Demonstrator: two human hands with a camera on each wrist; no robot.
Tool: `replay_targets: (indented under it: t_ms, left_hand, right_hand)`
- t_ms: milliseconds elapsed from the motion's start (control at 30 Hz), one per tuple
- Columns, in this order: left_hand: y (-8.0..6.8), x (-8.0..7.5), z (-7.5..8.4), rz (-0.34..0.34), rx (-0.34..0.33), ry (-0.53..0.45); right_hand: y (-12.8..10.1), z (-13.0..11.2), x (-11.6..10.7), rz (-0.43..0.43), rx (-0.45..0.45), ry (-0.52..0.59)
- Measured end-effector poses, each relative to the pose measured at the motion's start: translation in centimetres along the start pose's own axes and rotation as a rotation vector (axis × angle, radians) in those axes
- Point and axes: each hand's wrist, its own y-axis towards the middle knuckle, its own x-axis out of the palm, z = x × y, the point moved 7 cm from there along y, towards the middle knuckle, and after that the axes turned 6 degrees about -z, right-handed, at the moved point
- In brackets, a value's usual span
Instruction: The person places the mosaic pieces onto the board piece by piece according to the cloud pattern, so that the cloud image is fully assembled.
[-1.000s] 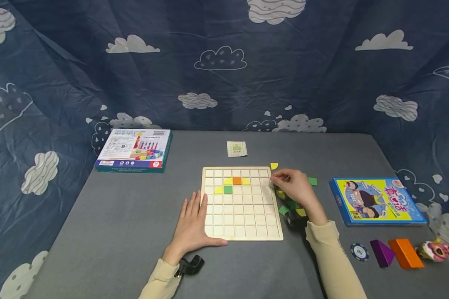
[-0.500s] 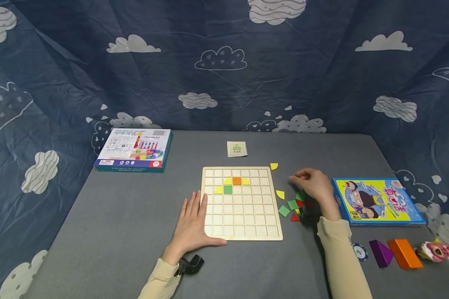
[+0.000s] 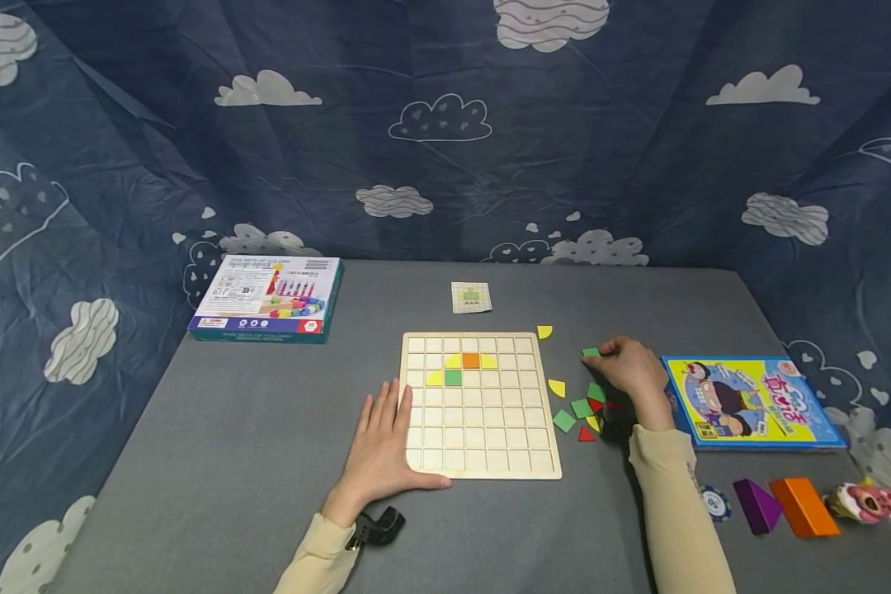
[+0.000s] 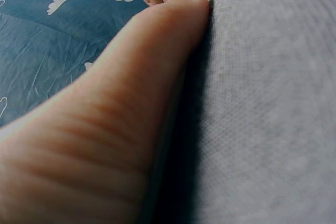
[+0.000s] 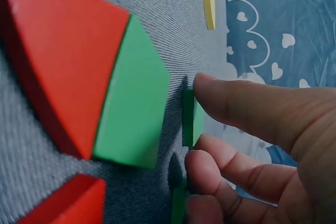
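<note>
Green and thin, the tile [image 3: 591, 352] is pinched by its edges in the right hand [image 3: 631, 369], just above the grey table [image 3: 267, 429], right of the board [image 3: 480, 404] and far of the loose pieces [image 3: 581, 410]. It looks light, stiff and smooth, so a pinch across opposite edges is judged safest; a flat-face hold could slip. The left hand [image 3: 382, 450] is laid flat with fingers spread, pressing the board's near-left corner. The pinch itself is shown close by the right wrist view, thumb and fingertip [image 5: 220, 95] meeting the tile [image 5: 189, 118]; the head view alone shows the board's filled squares. A book [image 3: 750, 402] lies further right.
</note>
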Motion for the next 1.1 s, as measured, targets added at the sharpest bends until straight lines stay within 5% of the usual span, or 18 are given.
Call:
replay_targets:
  t_ms: [433, 1100]
  left_hand:
    - [0.0, 0.2, -0.1, -0.018, -0.008, 0.012]
    - [0.1, 0.3, -0.2, -0.024, -0.018, 0.028]
  right_hand:
    - [0.4, -0.2, 0.2, 0.023, 0.01, 0.033]
    - [-0.6, -1.3, 0.5, 0.138, -0.094, 0.069]
